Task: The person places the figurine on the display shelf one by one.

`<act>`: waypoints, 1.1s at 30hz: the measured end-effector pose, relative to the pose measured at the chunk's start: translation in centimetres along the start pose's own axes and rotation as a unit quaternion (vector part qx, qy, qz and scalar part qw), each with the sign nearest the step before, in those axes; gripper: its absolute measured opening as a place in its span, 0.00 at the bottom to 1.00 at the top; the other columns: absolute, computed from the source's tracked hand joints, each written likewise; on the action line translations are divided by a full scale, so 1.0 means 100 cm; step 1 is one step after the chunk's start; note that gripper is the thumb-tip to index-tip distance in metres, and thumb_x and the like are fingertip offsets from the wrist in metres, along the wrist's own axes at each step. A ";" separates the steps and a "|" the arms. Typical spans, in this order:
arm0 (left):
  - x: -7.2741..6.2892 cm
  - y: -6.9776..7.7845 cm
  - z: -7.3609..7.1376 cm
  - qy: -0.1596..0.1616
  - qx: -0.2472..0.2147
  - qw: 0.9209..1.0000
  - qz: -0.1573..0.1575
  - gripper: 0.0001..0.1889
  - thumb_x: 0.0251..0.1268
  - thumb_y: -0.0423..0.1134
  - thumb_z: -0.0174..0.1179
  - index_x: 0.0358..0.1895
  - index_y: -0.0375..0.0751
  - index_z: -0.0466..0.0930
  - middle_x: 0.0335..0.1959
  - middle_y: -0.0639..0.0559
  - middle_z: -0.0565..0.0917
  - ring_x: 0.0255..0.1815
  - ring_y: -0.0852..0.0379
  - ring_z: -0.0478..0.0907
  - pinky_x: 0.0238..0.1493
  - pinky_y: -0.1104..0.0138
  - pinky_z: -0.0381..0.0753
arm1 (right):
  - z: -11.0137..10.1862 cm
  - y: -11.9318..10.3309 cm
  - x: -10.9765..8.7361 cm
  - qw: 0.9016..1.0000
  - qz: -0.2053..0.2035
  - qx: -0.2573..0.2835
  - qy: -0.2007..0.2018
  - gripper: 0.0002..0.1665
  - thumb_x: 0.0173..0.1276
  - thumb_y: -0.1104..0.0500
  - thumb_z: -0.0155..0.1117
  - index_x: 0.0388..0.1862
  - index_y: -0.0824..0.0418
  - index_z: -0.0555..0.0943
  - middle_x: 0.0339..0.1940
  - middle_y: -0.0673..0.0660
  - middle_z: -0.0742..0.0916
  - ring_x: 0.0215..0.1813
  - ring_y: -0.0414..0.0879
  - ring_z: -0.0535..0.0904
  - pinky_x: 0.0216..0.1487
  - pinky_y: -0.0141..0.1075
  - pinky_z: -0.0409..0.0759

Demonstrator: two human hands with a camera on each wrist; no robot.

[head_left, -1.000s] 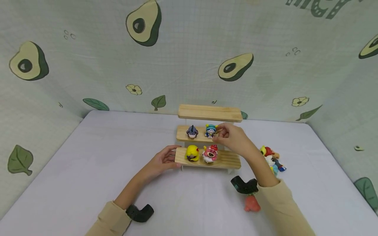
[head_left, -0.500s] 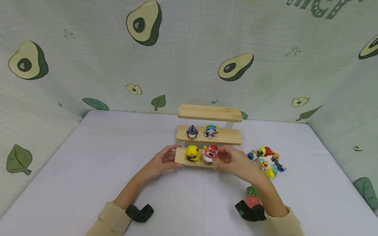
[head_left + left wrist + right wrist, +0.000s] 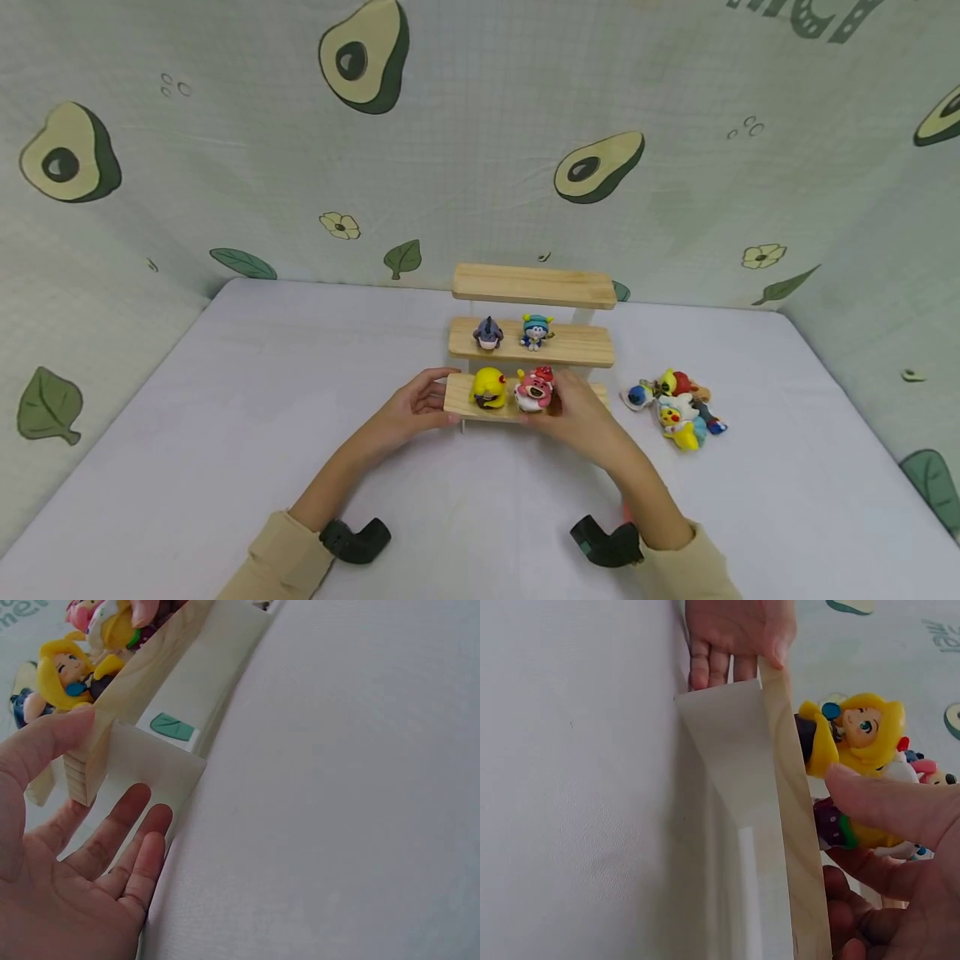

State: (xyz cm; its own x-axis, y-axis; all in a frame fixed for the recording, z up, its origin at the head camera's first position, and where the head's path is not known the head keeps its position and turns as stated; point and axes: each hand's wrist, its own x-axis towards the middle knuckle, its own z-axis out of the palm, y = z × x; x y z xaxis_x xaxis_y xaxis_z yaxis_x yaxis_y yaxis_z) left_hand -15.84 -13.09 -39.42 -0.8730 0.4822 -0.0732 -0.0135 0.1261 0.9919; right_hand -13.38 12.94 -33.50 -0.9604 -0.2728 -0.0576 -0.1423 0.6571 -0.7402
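A three-tier wooden display shelf (image 3: 534, 285) stands at the back middle of the table. My left hand (image 3: 411, 408) grips the left end of its lowest board, thumb on the wood in the left wrist view. On that board a yellow-haired figurine (image 3: 488, 390) sits beside a pink bear figurine (image 3: 532, 390). My right hand (image 3: 585, 421) holds the pink bear between thumb and fingers, its feet at the board. The middle tier bears a grey donkey figurine (image 3: 488, 334) and a figurine with a blue hat (image 3: 536, 332), neither touched by a hand.
Several figurines lie in a pile (image 3: 681, 410) right of the shelf. A reddish thing (image 3: 627, 512) is mostly hidden behind my right forearm. Black cameras sit at both wrists. A fabric backdrop (image 3: 480, 125) with printed avocados rises behind the table.
My right hand has left the blue-hatted figurine on the middle tier and come down to the pink bear on the lowest board. The left hand has stayed in place.
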 end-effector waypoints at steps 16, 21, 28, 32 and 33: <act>0.001 0.000 0.000 -0.002 -0.005 1.000 -0.006 0.34 0.56 0.39 0.65 0.67 0.48 0.61 0.55 0.41 0.73 0.51 0.53 0.75 0.49 0.71 0.76 | -0.005 0.000 0.002 1.000 0.010 -0.014 -0.012 0.29 0.59 0.55 0.68 0.55 0.68 0.71 0.45 0.61 0.79 0.44 0.50 0.72 0.45 0.41 0.74; 0.001 0.000 0.000 -0.001 -0.002 1.000 -0.008 0.34 0.56 0.39 0.65 0.67 0.48 0.60 0.55 0.41 0.73 0.50 0.53 0.75 0.48 0.71 0.76 | -0.025 0.004 -0.013 1.000 0.002 0.012 -0.026 0.25 0.62 0.57 0.64 0.56 0.66 0.72 0.44 0.58 0.82 0.44 0.47 0.76 0.44 0.37 0.78; -0.001 0.000 -0.002 0.000 -0.002 1.000 -0.006 0.34 0.57 0.39 0.65 0.67 0.49 0.60 0.55 0.41 0.73 0.51 0.52 0.75 0.48 0.71 0.76 | -0.054 0.014 -0.052 0.997 -0.028 -0.051 -0.051 0.15 0.65 0.57 0.61 0.50 0.58 0.77 0.47 0.51 0.83 0.51 0.48 0.77 0.51 0.46 0.77; 0.000 0.001 -0.001 -0.002 0.003 1.000 -0.007 0.34 0.57 0.40 0.65 0.67 0.49 0.61 0.55 0.41 0.74 0.51 0.52 0.75 0.49 0.71 0.76 | -0.058 0.036 -0.074 0.991 -0.030 -0.085 -0.102 0.13 0.64 0.60 0.62 0.48 0.52 0.78 0.47 0.46 0.84 0.51 0.44 0.77 0.48 0.40 0.79; 0.000 0.001 -0.001 -0.002 0.003 1.000 -0.007 0.34 0.56 0.40 0.65 0.67 0.49 0.61 0.54 0.41 0.74 0.51 0.53 0.75 0.49 0.71 0.76 | -0.058 0.043 -0.080 0.989 -0.035 -0.093 -0.112 0.14 0.63 0.61 0.62 0.48 0.50 0.78 0.47 0.45 0.83 0.51 0.42 0.77 0.48 0.38 0.79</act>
State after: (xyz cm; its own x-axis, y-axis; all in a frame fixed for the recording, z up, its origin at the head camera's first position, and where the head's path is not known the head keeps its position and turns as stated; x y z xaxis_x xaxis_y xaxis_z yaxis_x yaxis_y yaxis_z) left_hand -15.87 -13.17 -39.32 -0.8706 0.4842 -0.0875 -0.0225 0.1385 0.9901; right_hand -7.73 22.07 -32.36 -0.8727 -0.4566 -0.1730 -0.2673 0.7432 -0.6133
